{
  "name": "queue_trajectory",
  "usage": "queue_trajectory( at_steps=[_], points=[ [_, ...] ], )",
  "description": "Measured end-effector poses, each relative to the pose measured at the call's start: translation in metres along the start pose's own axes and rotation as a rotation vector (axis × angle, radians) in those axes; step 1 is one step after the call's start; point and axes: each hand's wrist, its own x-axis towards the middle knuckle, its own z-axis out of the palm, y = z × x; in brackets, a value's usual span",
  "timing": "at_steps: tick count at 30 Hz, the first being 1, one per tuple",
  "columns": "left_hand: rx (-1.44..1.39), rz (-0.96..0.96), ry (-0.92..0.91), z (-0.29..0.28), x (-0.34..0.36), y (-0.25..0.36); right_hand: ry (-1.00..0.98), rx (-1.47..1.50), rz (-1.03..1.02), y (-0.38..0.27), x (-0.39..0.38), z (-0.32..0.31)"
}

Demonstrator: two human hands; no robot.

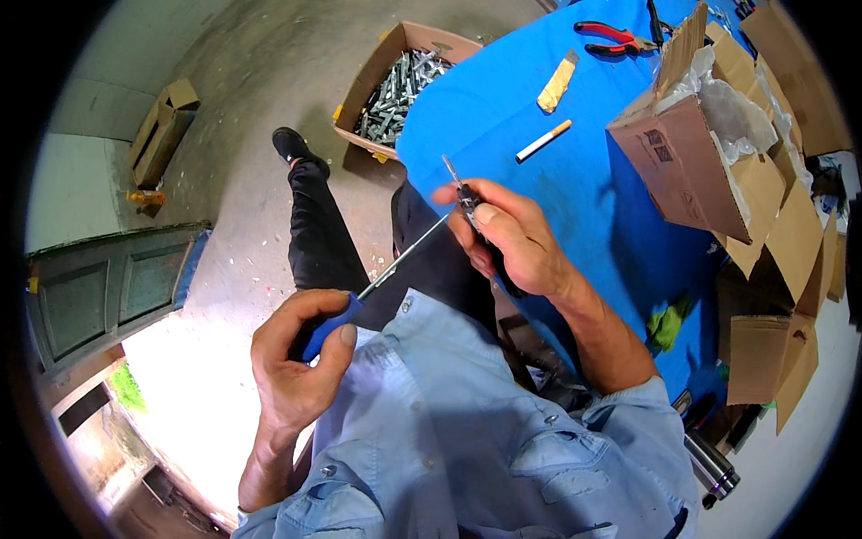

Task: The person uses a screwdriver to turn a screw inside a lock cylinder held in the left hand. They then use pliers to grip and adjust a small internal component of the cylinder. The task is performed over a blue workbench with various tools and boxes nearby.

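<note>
Got both hands busy near the middle of the frame. Gripping a tool with a smooth blue handle (328, 334) in the left hand (296, 364), with fingers and thumb curled round it, and showing a slim, shiny metal shaft slanting up and right. Pinching a slender black piece (470, 202) in the right hand (521, 238), with a thin metal pin poking out of its top. Can't tell touching from just beside where the shaft tip meets that hand.

Wearing a soft, creased light-blue shirt (386, 395) with round snaps, lower centre, plus matte dark trousers (328, 225).

Moving out to a bright blue surface (485, 135), upper centre to right: seeing a thin white cigarette (543, 141) with a tan end, then a rough, yellowish wedge (557, 85) and pliers (611, 36) with rubbery-looking red-and-black grips. Over at right, spotting a brown cardboard box (669, 166) with crinkly clear plastic (736, 117) spilling out, and lower down a crumpled green cloth (666, 325).

Also spotting an open carton (366, 146) at upper centre, heaped with narrow grey metal parts (400, 94), on a dull, smudgy floor (233, 135).
</note>
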Motion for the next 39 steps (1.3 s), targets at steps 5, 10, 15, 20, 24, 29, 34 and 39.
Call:
queue_trajectory(
  at_steps=[5, 10, 15, 20, 24, 29, 34, 39],
  points=[
    [0.001, 0.027, 0.000, 0.0045, 0.0016, 0.0000, -0.011, -0.062, -0.026, 0.0009, -0.0002, -0.0005],
    [0.021, 0.069, -0.009, 0.0079, 0.0051, -0.0019, -0.032, -0.097, -0.057, -0.0001, -0.0001, 0.0001],
    [0.047, 0.051, -0.003, 0.0067, 0.0061, -0.0051, -0.046, -0.109, -0.065, 0.0001, 0.0003, -0.0016],
    [0.026, -0.053, 0.054, 0.0038, 0.0029, -0.0054, -0.037, -0.132, -0.074, -0.0006, 0.0002, -0.0002],
    [0.062, 0.035, 0.048, 0.0039, 0.0047, -0.0025, -0.028, -0.135, -0.079, 0.0007, 0.0005, -0.0008],
    [0.066, 0.059, 0.012, 0.0028, 0.0046, -0.0049, -0.016, -0.175, -0.108, 0.0033, 0.0019, -0.0003],
    [0.061, 0.068, 0.019, 0.0047, 0.0053, -0.0053, -0.011, -0.190, -0.108, 0.0031, 0.0020, -0.0002],
    [0.049, 0.061, 0.017, 0.0055, 0.0054, -0.0063, -0.023, -0.197, -0.134, 0.0041, 0.0027, -0.0009]
  ],
)
